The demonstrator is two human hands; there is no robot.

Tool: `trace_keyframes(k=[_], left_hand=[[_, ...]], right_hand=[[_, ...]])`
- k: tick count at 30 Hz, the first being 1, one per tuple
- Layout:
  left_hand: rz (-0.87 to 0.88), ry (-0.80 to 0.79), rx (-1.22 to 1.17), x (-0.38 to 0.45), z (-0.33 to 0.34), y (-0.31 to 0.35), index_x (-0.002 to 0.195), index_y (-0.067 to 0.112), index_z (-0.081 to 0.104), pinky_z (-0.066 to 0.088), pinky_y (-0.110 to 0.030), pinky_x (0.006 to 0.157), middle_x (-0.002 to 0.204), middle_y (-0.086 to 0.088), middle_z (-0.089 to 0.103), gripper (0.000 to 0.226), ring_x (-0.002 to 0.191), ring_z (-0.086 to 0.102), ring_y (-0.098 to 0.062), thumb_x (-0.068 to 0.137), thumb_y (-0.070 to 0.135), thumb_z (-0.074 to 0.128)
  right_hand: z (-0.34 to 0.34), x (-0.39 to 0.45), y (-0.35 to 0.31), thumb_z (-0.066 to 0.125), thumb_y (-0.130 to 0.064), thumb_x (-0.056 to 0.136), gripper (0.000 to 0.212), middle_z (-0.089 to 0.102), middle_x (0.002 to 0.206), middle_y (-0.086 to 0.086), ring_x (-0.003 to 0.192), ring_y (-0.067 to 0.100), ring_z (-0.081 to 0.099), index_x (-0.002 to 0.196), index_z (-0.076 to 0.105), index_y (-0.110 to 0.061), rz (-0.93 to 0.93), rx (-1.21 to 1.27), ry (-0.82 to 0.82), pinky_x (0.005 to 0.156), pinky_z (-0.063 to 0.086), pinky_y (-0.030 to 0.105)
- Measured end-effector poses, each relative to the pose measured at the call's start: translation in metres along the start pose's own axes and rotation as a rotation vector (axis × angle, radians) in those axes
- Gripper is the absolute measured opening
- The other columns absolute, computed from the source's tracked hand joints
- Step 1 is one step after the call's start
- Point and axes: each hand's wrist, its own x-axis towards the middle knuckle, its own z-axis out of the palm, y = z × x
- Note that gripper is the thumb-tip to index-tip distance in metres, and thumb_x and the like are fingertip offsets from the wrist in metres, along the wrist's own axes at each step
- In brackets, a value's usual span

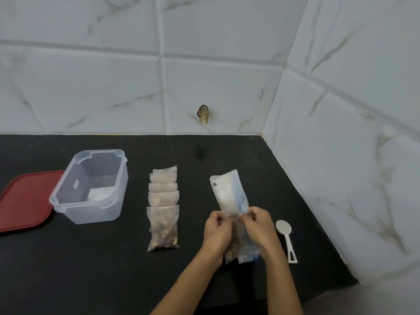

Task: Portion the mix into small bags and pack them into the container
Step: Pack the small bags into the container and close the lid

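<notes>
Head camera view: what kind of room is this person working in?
Probably a home kitchen corner: a black countertop meets marble-look tiled walls, with a clear food container, its red lid and a white spoon laid out.

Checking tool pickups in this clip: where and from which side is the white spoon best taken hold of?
Probably by the handle's near end, from above. The white spoon lies flat on the black counter, bowl pointing away, just right of the right hand; the slim handle suits a pinch between thumb and fingers.
</notes>
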Motion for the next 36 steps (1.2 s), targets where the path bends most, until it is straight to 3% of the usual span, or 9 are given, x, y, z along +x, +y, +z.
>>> trace_keyframes(k=[3, 6, 9, 13, 16, 18, 26, 31, 36], left_hand=[[0.146, 0.056, 0.017, -0.003, -0.033, 0.027, 0.109, 0.015, 0.052, 0.053, -0.024, 0.059, 0.096, -0.007, 0.067, 0.015, 0.078, 0.066, -0.014, 0.095, 0.019, 0.056], [0.258, 0.122, 0.077, -0.008, -0.079, 0.060, 0.114, 0.020, 0.044, 0.057, -0.032, 0.067, 0.090, -0.005, 0.065, 0.022, 0.078, 0.066, -0.015, 0.094, 0.016, 0.055], [0.357, 0.220, 0.140, -0.014, -0.132, 0.091, 0.109, 0.023, 0.045, 0.054, -0.030, 0.061, 0.088, -0.007, 0.066, 0.022, 0.072, 0.067, -0.014, 0.092, 0.015, 0.056], [0.426, 0.352, 0.166, -0.017, -0.200, 0.119, 0.102, 0.018, 0.048, 0.055, -0.035, 0.057, 0.070, -0.007, 0.066, 0.019, 0.059, 0.063, -0.016, 0.090, 0.008, 0.058], [0.379, 0.406, 0.208, -0.012, -0.242, 0.132, 0.096, 0.013, 0.053, 0.054, -0.026, 0.050, 0.074, -0.007, 0.064, 0.011, 0.062, 0.062, -0.018, 0.089, 0.006, 0.058], [0.314, 0.390, 0.242, -0.005, -0.266, 0.139, 0.089, 0.010, 0.056, 0.052, -0.021, 0.046, 0.078, -0.009, 0.063, 0.005, 0.063, 0.063, -0.016, 0.090, 0.005, 0.057], [0.135, 0.251, 0.325, 0.034, -0.316, 0.151, 0.089, -0.009, 0.064, 0.061, -0.036, 0.067, 0.075, -0.017, 0.062, 0.019, 0.068, 0.069, -0.025, 0.092, 0.005, 0.052], [0.053, 0.178, 0.412, 0.051, -0.323, 0.158, 0.080, -0.005, 0.059, 0.061, -0.037, 0.068, 0.076, -0.019, 0.062, 0.016, 0.071, 0.068, -0.027, 0.089, 0.001, 0.046], [0.047, 0.131, 0.795, 0.063, -0.321, 0.155, 0.074, 0.002, 0.055, 0.060, -0.036, 0.071, 0.076, -0.015, 0.063, 0.016, 0.073, 0.070, -0.027, 0.087, 0.001, 0.045]], right_hand=[[0.017, -0.010, -0.029, 0.058, -0.013, 0.090, 0.025, 0.064, 0.098, 0.001, 0.088, 0.014, 0.064, 0.110, 0.051, -0.026, -0.085, 0.230, 0.016, 0.078, 0.055, 0.035], [0.043, -0.021, -0.067, 0.060, -0.015, 0.090, 0.037, 0.066, 0.086, -0.001, 0.082, 0.015, 0.067, 0.116, 0.041, -0.033, -0.190, 0.357, 0.009, 0.078, 0.056, 0.038], [0.084, -0.029, -0.108, 0.061, -0.017, 0.089, 0.034, 0.068, 0.086, 0.001, 0.080, 0.015, 0.068, 0.112, 0.044, -0.037, -0.313, 0.304, -0.031, 0.074, 0.057, 0.037], [0.141, -0.031, -0.160, 0.062, -0.019, 0.088, 0.022, 0.063, 0.103, -0.005, 0.090, 0.008, 0.061, 0.108, 0.057, -0.027, -0.394, 0.145, -0.134, 0.070, 0.051, 0.023], [0.173, -0.028, -0.187, 0.061, -0.018, 0.089, 0.024, 0.064, 0.107, -0.002, 0.094, 0.011, 0.059, 0.113, 0.064, -0.018, -0.386, -0.035, -0.207, 0.080, 0.050, 0.025], [0.195, -0.022, -0.202, 0.060, -0.016, 0.090, 0.022, 0.062, 0.101, -0.001, 0.087, 0.012, 0.057, 0.111, 0.066, -0.012, -0.368, -0.175, -0.252, 0.075, 0.047, 0.023], [0.252, 0.001, -0.229, 0.060, -0.015, 0.088, 0.035, 0.061, 0.111, 0.011, 0.080, 0.016, 0.057, 0.122, 0.056, -0.008, -0.246, -0.469, -0.308, 0.053, 0.042, 0.018], [0.272, 0.007, -0.234, 0.059, -0.012, 0.089, 0.040, 0.057, 0.120, 0.012, 0.100, 0.022, 0.059, 0.129, 0.051, -0.009, -0.202, -0.523, -0.291, 0.078, 0.048, 0.027], [0.286, 0.005, -0.229, 0.056, -0.009, 0.091, 0.032, 0.055, 0.105, 0.012, 0.084, 0.019, 0.052, 0.122, 0.051, -0.006, -0.208, -0.621, -0.275, 0.071, 0.042, 0.025]])
